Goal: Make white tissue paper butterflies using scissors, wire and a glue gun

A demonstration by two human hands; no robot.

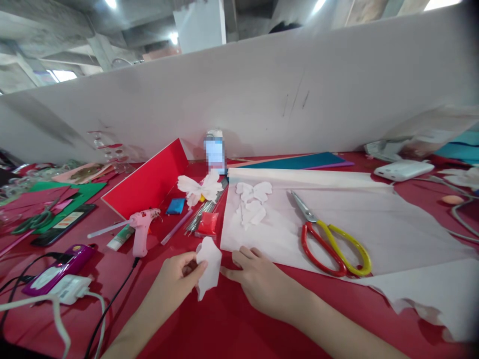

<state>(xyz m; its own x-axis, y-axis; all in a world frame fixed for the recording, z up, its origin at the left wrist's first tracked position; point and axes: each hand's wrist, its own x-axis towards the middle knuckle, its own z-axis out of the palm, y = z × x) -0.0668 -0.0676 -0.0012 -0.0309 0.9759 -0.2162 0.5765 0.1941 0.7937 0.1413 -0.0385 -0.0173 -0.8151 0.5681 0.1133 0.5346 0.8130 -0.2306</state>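
Between the thumb and fingers of my left hand is a small white paper cutout with wavy edges, held upright above the red tabletop. My right hand rests just to its right, by the lower edge of a large white sheet. Its fingers are apart and slightly bent, and the index fingertip comes close to the cutout; I see nothing in this hand. Butterfly-shaped white paper pieces lie on the sheet. Scissors with one red and one yellow handle lie there too, blades half toward the back.
Left of my hands stand a pink glue gun with its cord and a red board. Thin wires, a red packet and a white paper flower lie ahead. A phone leans against the partition.
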